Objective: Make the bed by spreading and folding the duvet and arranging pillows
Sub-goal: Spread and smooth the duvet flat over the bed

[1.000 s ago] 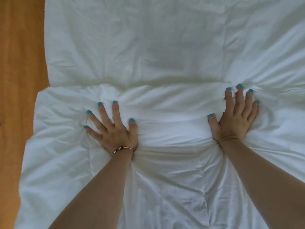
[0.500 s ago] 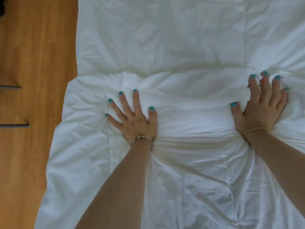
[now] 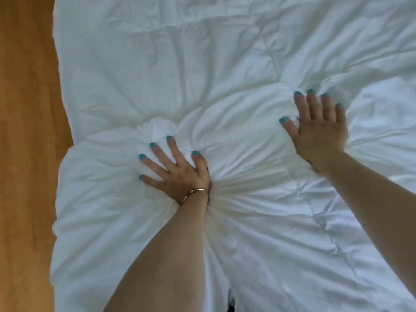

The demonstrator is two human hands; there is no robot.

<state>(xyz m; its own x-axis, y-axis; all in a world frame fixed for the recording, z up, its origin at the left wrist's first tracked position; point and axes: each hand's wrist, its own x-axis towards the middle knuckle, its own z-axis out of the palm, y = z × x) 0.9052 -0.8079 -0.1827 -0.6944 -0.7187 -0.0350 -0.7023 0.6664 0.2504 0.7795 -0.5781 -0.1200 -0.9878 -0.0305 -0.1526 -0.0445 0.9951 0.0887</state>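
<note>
The white duvet (image 3: pixel 225 64) covers nearly the whole view, its folded near layer ending in a puffy ridge that runs left to right across the middle. The left hand (image 3: pixel 177 172) rests on that ridge with fingers splayed and flat, palm pressing down; a knot of cloth bunches up just beyond its fingertips. The right hand (image 3: pixel 319 129) lies further away and to the right, fingers straight and close together, touching the cloth without pinching it. Creases fan out from under the left wrist, where a bracelet (image 3: pixel 198 192) sits. The risk is that pressing hard while pushing drags the cloth into deeper gathers instead of smoothing it. With the hands at unequal reach, the fold could skew, and the left edge could slide toward the wooden floor (image 3: pixel 24 154).
</note>
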